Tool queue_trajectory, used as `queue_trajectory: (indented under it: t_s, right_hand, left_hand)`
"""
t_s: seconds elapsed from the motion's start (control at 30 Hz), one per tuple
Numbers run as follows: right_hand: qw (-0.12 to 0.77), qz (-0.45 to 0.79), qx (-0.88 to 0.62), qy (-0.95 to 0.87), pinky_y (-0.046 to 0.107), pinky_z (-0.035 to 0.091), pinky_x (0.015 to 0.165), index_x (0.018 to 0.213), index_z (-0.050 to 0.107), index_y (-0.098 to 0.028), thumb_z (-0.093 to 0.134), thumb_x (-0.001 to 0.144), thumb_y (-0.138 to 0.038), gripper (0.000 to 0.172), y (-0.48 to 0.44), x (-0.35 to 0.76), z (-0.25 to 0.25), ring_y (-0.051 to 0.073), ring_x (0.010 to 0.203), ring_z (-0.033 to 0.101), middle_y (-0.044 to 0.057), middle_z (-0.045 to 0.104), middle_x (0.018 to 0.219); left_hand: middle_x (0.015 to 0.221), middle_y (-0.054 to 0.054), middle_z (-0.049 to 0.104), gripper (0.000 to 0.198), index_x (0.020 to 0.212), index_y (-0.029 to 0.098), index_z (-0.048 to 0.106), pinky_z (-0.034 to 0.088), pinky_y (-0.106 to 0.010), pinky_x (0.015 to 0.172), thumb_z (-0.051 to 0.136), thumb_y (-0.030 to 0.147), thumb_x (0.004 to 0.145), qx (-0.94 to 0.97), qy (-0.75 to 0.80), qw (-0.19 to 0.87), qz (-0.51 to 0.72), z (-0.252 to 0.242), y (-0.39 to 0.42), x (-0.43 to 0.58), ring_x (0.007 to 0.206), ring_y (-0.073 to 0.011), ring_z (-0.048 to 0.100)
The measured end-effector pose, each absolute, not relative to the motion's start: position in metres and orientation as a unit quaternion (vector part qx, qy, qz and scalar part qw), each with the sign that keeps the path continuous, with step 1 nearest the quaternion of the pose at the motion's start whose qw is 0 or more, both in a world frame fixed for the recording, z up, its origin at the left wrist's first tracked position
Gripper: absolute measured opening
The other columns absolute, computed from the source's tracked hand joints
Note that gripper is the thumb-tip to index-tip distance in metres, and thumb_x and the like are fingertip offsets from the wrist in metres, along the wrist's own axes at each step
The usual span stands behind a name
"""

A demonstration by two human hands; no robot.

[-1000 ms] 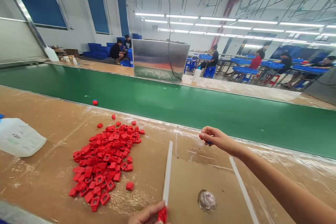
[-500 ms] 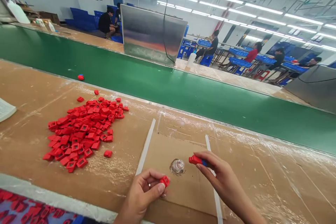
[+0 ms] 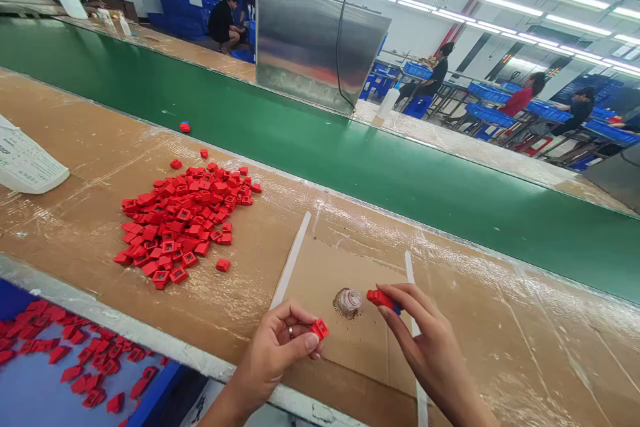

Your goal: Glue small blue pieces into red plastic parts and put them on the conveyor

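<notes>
on the cardboard sheet (image 3: 310,280), the left hand (image 3: 273,353) is closed in a tight pinch on a small red square part (image 3: 319,329) between thumb and fingers, and the right hand (image 3: 430,340) pinches a red part with a blue end (image 3: 383,300) just beside a glossy clear dollop (image 3: 349,302) on the sheet. left of the sheet lies a heap of red square parts (image 3: 185,220), with more in a blue tray (image 3: 75,367) nearer the person and a green conveyor belt (image 3: 320,153) beyond the sheet.
</notes>
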State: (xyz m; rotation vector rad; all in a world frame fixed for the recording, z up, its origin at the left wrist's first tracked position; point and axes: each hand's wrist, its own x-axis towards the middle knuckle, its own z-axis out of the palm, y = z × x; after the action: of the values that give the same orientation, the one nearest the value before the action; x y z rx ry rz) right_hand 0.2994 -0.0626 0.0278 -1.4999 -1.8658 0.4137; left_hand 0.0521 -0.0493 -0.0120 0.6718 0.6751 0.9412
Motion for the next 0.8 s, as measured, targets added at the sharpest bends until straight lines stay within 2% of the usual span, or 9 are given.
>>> queue_trajectory:
  t_s: [0.37,0.8]
  right_hand:
    - [0.281,0.123,-0.564,-0.766,0.030,0.049,0.072,0.121,0.059,-0.020,0.045,0.106,-0.029,0.023,-0.060,0.289,0.026,0.021,0.087,0.060,0.007,0.059,0.103]
    - [0.269,0.103,-0.554,-0.781,0.031,0.047,0.073,0.118,0.058,-0.019,0.044,0.106,-0.030,0.021,-0.059,0.284,0.024,0.021,0.084,0.059,0.006,0.058,0.098]
  left_hand:
    - [0.079,-0.002,0.071,0.021,0.084,0.015,0.067,0.051,-0.020,0.065,0.083,0.026,0.075,0.321,0.316,0.786,0.424,-0.013,-0.050,0.052,0.071,-0.0112,0.064]
    - [0.081,-0.002,0.070,0.021,0.088,0.015,0.069,0.050,-0.020,0.064,0.082,0.027,0.076,0.332,0.306,0.785,0.424,-0.018,-0.052,0.052,0.069,-0.0106,0.062]
